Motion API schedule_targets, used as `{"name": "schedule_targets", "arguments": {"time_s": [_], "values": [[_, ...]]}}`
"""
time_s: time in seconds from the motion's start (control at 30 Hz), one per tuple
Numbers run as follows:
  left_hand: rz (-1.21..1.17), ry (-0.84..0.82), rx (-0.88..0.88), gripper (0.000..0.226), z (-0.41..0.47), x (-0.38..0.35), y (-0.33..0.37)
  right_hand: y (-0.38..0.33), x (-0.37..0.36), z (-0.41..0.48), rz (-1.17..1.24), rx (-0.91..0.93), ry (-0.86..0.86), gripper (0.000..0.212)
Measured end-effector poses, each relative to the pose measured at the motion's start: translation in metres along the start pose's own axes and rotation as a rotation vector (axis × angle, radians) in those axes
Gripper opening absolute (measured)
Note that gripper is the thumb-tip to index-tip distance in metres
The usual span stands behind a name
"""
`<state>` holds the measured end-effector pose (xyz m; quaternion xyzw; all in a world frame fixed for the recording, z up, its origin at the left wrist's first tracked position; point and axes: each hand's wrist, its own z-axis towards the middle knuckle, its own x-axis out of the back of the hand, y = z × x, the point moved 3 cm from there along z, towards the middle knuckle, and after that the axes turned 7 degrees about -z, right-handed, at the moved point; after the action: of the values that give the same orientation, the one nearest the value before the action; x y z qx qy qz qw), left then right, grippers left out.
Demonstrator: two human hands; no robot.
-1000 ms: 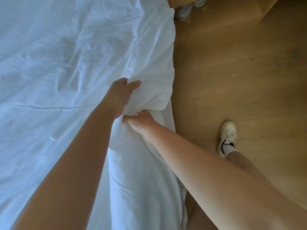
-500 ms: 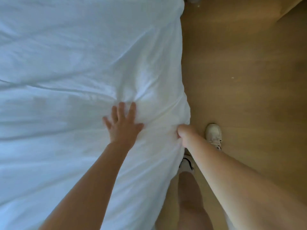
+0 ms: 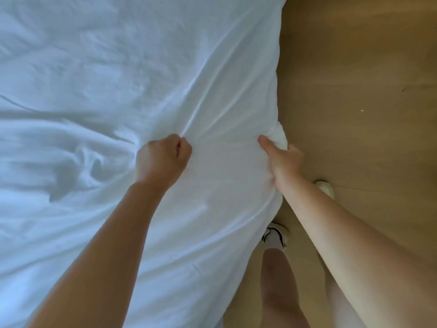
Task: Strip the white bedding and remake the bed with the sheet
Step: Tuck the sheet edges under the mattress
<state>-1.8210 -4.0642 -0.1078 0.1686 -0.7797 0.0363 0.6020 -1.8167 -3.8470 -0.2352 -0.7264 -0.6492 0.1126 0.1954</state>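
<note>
A white sheet (image 3: 123,74) covers the bed and fills the left two thirds of the view, creased and rumpled. My left hand (image 3: 163,159) is a fist on top of the bed, gripping a fold of the sheet that radiates tight creases from it. My right hand (image 3: 281,159) holds the sheet at the bed's right edge, thumb on top and fingers wrapped round the bunched hem over the side. Both arms reach in from the bottom of the view.
A wooden floor (image 3: 354,91) runs along the right of the bed. My legs stand close against the bed's side, with one white shoe (image 3: 275,234) by the edge and another shoe (image 3: 325,187) partly hidden behind my right forearm.
My left hand went from lying flat with spread fingers to a fist gripping the sheet. My right hand moved up along the bed's edge and took a fuller hold of the hem.
</note>
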Motion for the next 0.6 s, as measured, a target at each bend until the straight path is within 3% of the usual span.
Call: {"name": "schedule_targets", "arguments": {"time_s": [0.07,0.13,0.27,0.33,0.4,0.47,0.6], "values": [[0.087,-0.177,0.186,0.025,0.017,-0.017,-0.001,0.002,-0.006,0.007,-0.030,-0.096,-0.073,0.040],[0.054,-0.166,0.140,0.017,0.037,-0.024,0.012,-0.004,-0.013,0.018,0.012,-0.157,-0.253,0.043],[-0.081,0.040,0.084,0.068,0.092,-0.020,0.058,-0.051,-0.017,0.045,0.471,-0.227,-0.536,0.064],[0.019,-0.056,0.127,0.073,0.114,-0.031,0.077,-0.077,-0.020,0.054,0.451,-0.197,-0.485,0.054],[0.071,-0.135,0.120,0.054,0.129,-0.040,0.088,-0.101,-0.027,0.060,0.364,-0.149,-0.449,0.036],[0.065,-0.119,0.048,0.038,0.134,-0.038,0.092,-0.115,-0.035,0.065,0.305,-0.129,-0.473,0.028],[0.088,-0.037,-0.155,0.048,0.132,-0.010,0.103,-0.123,-0.012,0.070,0.288,-0.197,-0.423,0.023]]}}
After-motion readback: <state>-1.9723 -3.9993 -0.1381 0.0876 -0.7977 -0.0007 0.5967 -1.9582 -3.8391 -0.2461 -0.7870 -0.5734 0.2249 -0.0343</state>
